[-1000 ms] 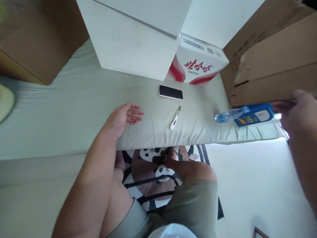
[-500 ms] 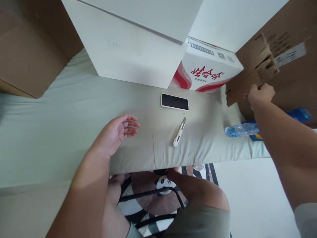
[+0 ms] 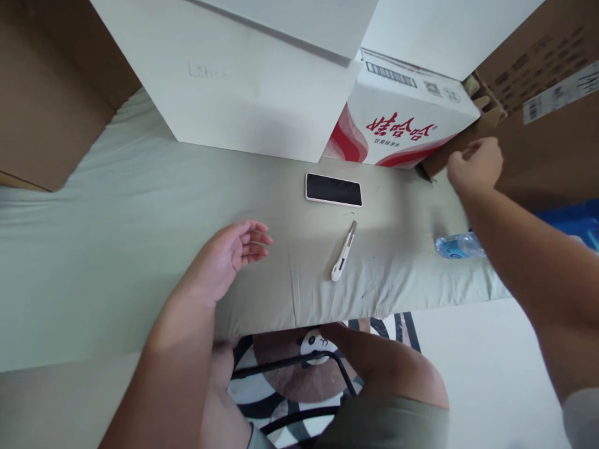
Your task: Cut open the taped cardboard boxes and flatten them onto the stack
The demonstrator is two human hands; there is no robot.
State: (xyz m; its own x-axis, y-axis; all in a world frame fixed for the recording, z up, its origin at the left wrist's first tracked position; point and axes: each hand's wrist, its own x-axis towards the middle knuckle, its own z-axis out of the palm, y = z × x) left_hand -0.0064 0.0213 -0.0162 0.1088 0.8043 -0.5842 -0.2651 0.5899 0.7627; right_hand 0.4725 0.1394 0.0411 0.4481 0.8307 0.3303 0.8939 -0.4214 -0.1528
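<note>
My left hand hovers palm inward over the pale green cloth, fingers apart and holding nothing. At the right, my right hand is beside a brown cardboard piece, its fingers loosely curled with a gap at the thumb and nothing visible between them. A phone with a dark screen lies on the cloth between my hands. Below it is a white utility knife, its tip pointing up toward the phone. Beside my right forearm a clear plastic bottle lies on its side, partly hidden by the arm.
Behind the phone stand a large white box and a white-and-red printed carton. Brown cardboard boxes are at the left and right. A blue package lies beyond my right arm. A black metal frame is between my legs.
My right hand has moved left and slightly up in view. The torn cardboard piece has shifted back behind the printed carton's right side. The view has shifted slightly; my left hand keeps its pose.
</note>
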